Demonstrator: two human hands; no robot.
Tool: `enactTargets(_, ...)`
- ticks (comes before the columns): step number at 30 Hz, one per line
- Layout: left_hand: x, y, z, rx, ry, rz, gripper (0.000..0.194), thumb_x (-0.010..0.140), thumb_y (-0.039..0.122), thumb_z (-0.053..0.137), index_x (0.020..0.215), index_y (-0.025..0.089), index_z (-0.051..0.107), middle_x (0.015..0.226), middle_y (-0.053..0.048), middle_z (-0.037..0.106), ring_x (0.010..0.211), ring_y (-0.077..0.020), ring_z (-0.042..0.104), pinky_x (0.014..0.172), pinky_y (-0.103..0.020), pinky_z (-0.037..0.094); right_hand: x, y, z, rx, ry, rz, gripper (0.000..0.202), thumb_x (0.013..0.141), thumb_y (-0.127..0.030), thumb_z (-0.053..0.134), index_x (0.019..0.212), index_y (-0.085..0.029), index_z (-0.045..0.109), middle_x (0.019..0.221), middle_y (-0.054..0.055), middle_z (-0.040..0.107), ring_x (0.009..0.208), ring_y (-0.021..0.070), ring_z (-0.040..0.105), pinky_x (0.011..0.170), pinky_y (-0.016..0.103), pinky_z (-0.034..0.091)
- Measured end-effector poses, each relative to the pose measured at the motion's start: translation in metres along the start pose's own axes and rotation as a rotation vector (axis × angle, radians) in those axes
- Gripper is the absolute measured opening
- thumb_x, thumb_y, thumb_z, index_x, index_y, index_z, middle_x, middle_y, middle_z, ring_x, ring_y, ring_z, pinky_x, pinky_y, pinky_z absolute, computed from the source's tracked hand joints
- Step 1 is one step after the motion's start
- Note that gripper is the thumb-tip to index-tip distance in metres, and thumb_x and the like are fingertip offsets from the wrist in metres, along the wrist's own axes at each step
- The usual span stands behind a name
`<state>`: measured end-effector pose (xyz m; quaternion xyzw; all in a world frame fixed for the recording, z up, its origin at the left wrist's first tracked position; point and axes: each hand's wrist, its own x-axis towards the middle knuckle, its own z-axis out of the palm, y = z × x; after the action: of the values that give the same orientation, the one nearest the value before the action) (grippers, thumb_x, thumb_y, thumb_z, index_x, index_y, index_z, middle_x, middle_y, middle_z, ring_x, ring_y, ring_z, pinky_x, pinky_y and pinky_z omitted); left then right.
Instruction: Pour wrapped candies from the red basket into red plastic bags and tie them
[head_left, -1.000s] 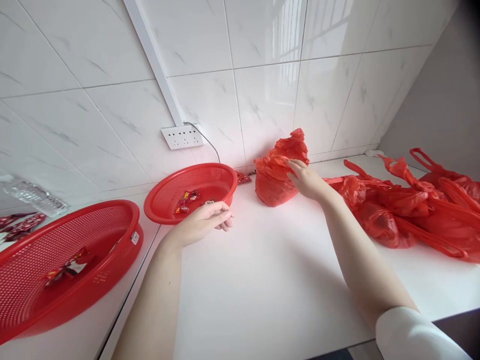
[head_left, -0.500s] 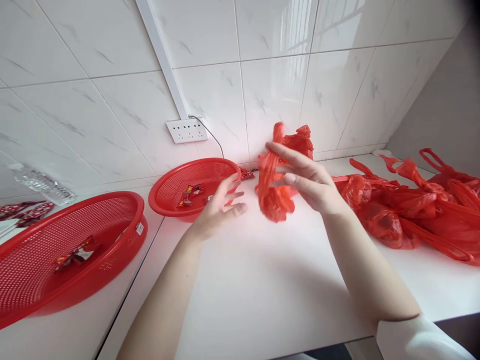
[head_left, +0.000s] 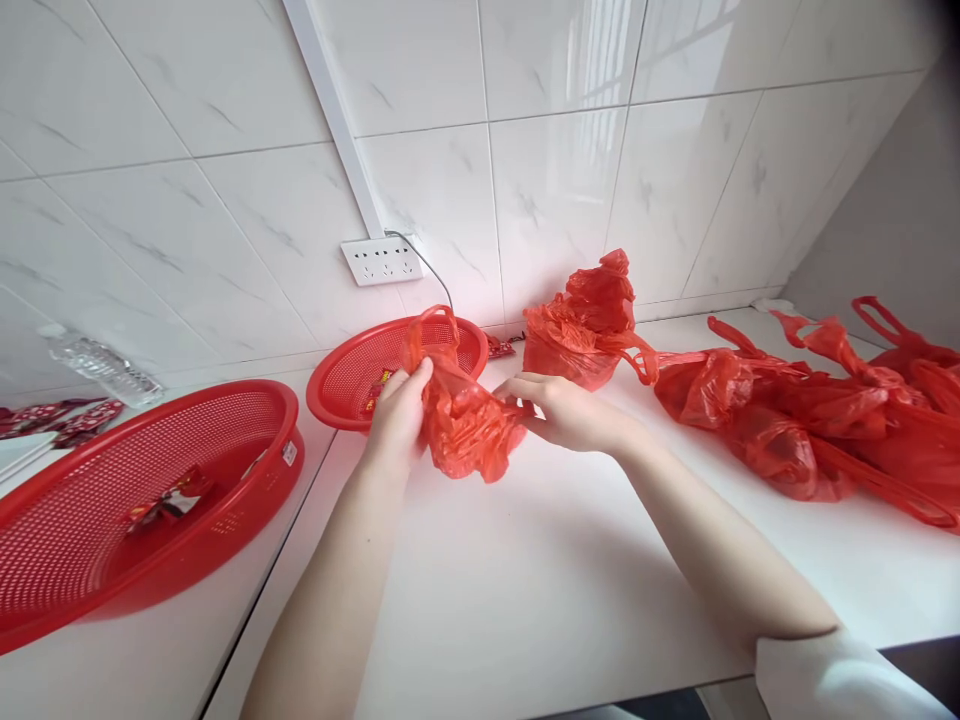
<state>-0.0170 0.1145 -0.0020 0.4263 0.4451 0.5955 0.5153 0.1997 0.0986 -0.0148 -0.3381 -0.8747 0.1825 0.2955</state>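
Observation:
A crumpled red plastic bag (head_left: 472,425) is held above the white table between my two hands. My left hand (head_left: 401,410) is closed on its upper left part, thumb on top, with a loop of the bag rising above the fingers. At the bag's right edge my right hand (head_left: 559,408) pinches the thin plastic between thumb and fingers. Behind the bag stands a small red basket (head_left: 330,395), partly covered by it and by my left hand. A few small wrapped packets (head_left: 373,395) show inside that basket.
A larger red basket (head_left: 289,410) with a few packets stands at left. Behind it are a clear plastic bottle (head_left: 105,365) and patterned red wrappers (head_left: 82,425). A bunched red bag (head_left: 577,330) rests by the wall; several more bags (head_left: 787,430) lie at right. A power socket (head_left: 382,261) is on the wall.
The red bag has moved left and down in front of the small basket. My left hand, open before, has closed on it. My right hand has shifted to the bag's right edge.

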Motion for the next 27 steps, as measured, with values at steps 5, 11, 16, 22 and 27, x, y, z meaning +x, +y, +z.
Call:
enactTargets(5, 0.012, 0.013, -0.019, -0.044, 0.061, 0.180, 0.027, 0.073, 0.037, 0.071, 0.089, 0.018, 0.061, 0.096, -0.006, 0.070, 0.095, -0.0238, 0.067, 0.077, -0.034, 0.055, -0.009, 0.022, -0.016, -0.341, -0.108, 0.268, 0.026, 0.077, -0.001, 0.044, 0.081, -0.021, 0.060, 0.086, 0.004, 0.064, 0.072, 0.0165, 0.057, 0.056, 0.026, 0.035)
enactTargets(11, 0.019, 0.027, -0.039, 0.080, 0.051, 0.178, 0.025, 0.074, 0.034, 0.065, 0.094, 0.020, 0.062, 0.103, -0.007, 0.070, 0.092, -0.0239, 0.068, 0.074, -0.037, 0.056, -0.017, 0.035, -0.030, -0.537, -0.236, 0.549, 0.028, 0.069, 0.004, 0.046, 0.073, -0.020, 0.058, 0.081, 0.005, 0.065, 0.069, 0.0200, 0.058, 0.055, 0.029, 0.032)
enactTargets(16, 0.010, 0.033, -0.041, 0.356, -0.060, 0.116, 0.032, 0.071, 0.036, 0.070, 0.098, 0.018, 0.066, 0.093, -0.007, 0.069, 0.083, -0.0234, 0.067, 0.067, -0.035, 0.056, -0.022, 0.024, -0.039, -0.426, -0.214, 0.553, 0.030, 0.076, -0.023, 0.066, 0.105, -0.025, 0.064, 0.108, 0.008, 0.065, 0.095, 0.0274, 0.062, 0.065, 0.032, 0.045)
enactTargets(22, -0.007, 0.028, -0.022, 0.315, -0.411, 0.132, 0.019, 0.080, 0.038, 0.064, 0.086, 0.020, 0.062, 0.086, -0.003, 0.063, 0.084, -0.0200, 0.061, 0.077, -0.032, 0.050, -0.018, -0.001, -0.035, -0.048, 0.023, 0.261, 0.051, 0.082, -0.046, 0.063, 0.129, -0.030, 0.053, 0.128, 0.007, 0.059, 0.114, 0.0282, 0.058, 0.088, 0.040, 0.050)
enactTargets(27, -0.022, 0.025, -0.003, 0.365, -0.623, 0.149, 0.020, 0.086, 0.040, 0.057, 0.081, 0.020, 0.059, 0.076, -0.001, 0.057, 0.070, -0.0159, 0.054, 0.066, -0.029, 0.046, -0.004, -0.006, -0.015, 0.178, 0.122, 0.056, 0.067, 0.080, -0.036, 0.066, 0.141, -0.029, 0.040, 0.138, 0.008, 0.053, 0.123, 0.0261, 0.052, 0.098, 0.043, 0.046)
